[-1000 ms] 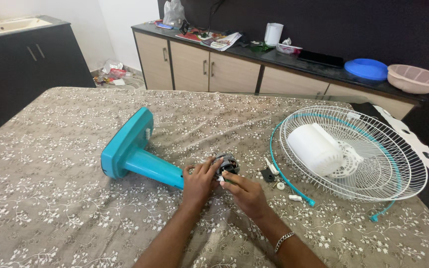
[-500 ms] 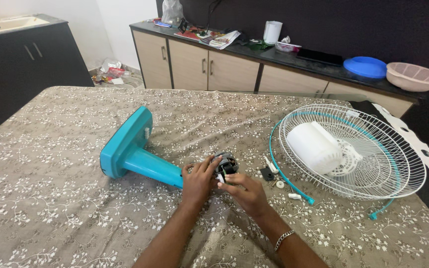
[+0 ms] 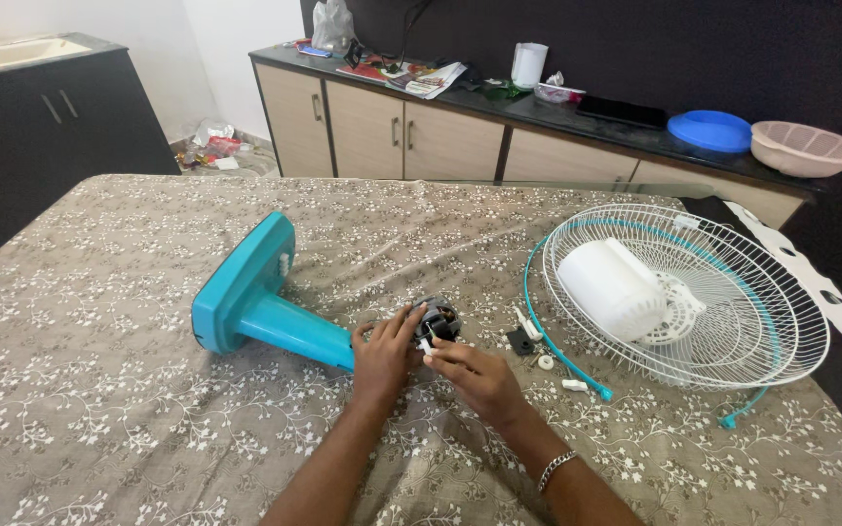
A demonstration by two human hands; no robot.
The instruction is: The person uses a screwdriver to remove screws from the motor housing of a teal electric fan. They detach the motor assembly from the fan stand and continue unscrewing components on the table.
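Floral-print cloth, brownish with little white sprigs, covered the whole table [image 3: 99,409] and looked soft and a bit rumpled. Closest in, both hands were curled around the bare fan motor [image 3: 438,319], a small round lump of dark metal with windings showing. Left hand [image 3: 382,358] cupped it from the stand side, fingers bent over the top; right hand [image 3: 475,375], with a silver chain bracelet [image 3: 555,470] on the wrist, pinched a small white bit at the motor's front. So neither hand was spread wide, both were closed on the motor. It sat on the end of the teal plastic stand [image 3: 255,297], which lay on its side near the table's middle, smooth and glossy. Just right of the hands lay a few loose small parts [image 3: 538,346], white and black; couldn't count them exactly. Further right was one white wire grille [image 3: 733,321], round, holding one white plastic motor cover [image 3: 611,287], with a thin teal ring [image 3: 553,341] around its edge. Way back, a dark counter [image 3: 577,112] carried a blue lid [image 3: 706,130] and a pink bowl [image 3: 808,148].
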